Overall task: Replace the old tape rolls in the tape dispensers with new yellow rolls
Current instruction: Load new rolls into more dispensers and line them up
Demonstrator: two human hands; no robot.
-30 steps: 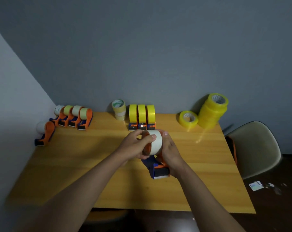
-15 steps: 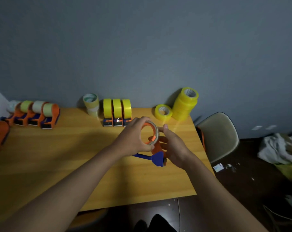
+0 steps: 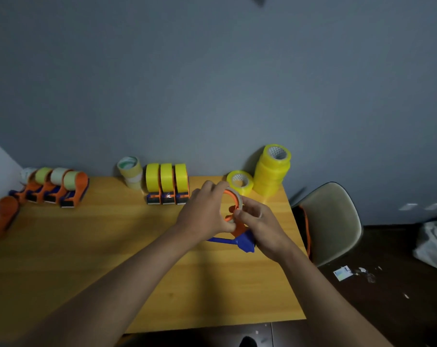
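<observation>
Over the right half of the wooden table (image 3: 92, 249) I hold an orange and blue tape dispenser (image 3: 242, 240). My left hand (image 3: 204, 211) grips the nearly used-up old tape roll (image 3: 236, 196) on its orange wheel. My right hand (image 3: 258, 224) pinches the roll's edge from the right, and the blue handle sticks out below it. Three dispensers with new yellow rolls (image 3: 166, 182) stand at the back middle. A single yellow roll (image 3: 240, 182) lies beside a stack of yellow rolls (image 3: 272, 169) at the back right.
Several dispensers with pale old rolls (image 3: 54, 186) line the back left, another one (image 3: 3, 216) at the left edge. A stack of removed old rolls (image 3: 130, 171) stands by the wall. A beige chair (image 3: 330, 219) sits right of the table, with scraps on the dark floor.
My view swung right, then steadied. The dispenser turned from end-on to side-on, showing the thin roll's ring. My right hand moved up from the dispenser's body to pinch the roll.
</observation>
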